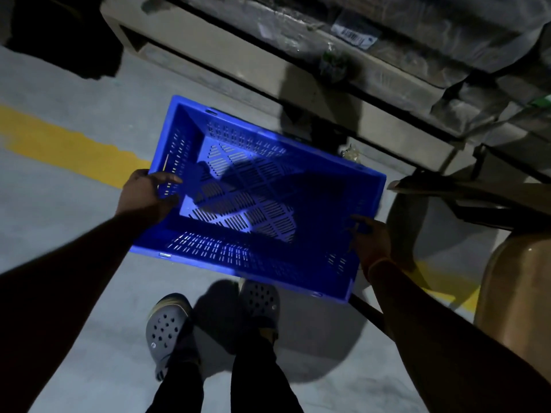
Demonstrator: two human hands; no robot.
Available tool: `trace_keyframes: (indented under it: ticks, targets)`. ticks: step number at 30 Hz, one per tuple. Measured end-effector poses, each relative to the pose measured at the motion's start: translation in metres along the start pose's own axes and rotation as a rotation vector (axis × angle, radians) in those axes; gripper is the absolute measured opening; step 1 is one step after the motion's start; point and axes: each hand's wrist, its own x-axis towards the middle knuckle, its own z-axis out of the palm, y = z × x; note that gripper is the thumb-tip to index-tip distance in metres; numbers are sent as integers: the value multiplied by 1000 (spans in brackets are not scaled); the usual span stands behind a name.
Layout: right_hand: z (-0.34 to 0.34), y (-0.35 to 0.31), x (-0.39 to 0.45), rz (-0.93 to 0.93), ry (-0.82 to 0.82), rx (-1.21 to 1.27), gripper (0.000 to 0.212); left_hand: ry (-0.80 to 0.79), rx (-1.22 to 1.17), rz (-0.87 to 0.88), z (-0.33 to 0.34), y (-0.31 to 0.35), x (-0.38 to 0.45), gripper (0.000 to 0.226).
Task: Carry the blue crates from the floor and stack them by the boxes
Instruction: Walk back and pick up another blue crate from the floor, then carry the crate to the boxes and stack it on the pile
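Observation:
An empty blue crate (253, 201) with slotted walls and floor hangs in front of me above the grey floor, held level and turned slightly. My left hand (146, 195) grips its left short wall, fingers curled over the rim. My right hand (368, 236) holds the right short wall near the front corner. Shadow covers the right half of the crate.
A pallet (298, 76) with plastic-wrapped boxes (432, 28) runs across the top. A brown cardboard box (518, 293) stands at the right. A yellow floor line (68, 147) crosses at the left. My feet in grey clogs (167, 323) stand below the crate.

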Motion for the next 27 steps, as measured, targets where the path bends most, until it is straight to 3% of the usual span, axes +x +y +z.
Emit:
trace_keyframes:
  ticks: [6,10,15,21,27]
  targets:
    - [-2,-23,-17,-4,-171,127,26,-101,-105,0,-3,-17,9,34]
    - [-20,-27,-37,-34,-202,174,31,-194,-243,17,-21,-16,-7,28]
    - [-59,-60,-91,-79,-193,239,28,-219,-342,36,-76,-11,-61,46]
    - [-119,-110,-177,-135,-251,251,27,-119,-372,0,-153,14,-140,36]
    - [-182,-181,-267,-243,-305,214,27,91,-478,-25,-264,52,-259,31]
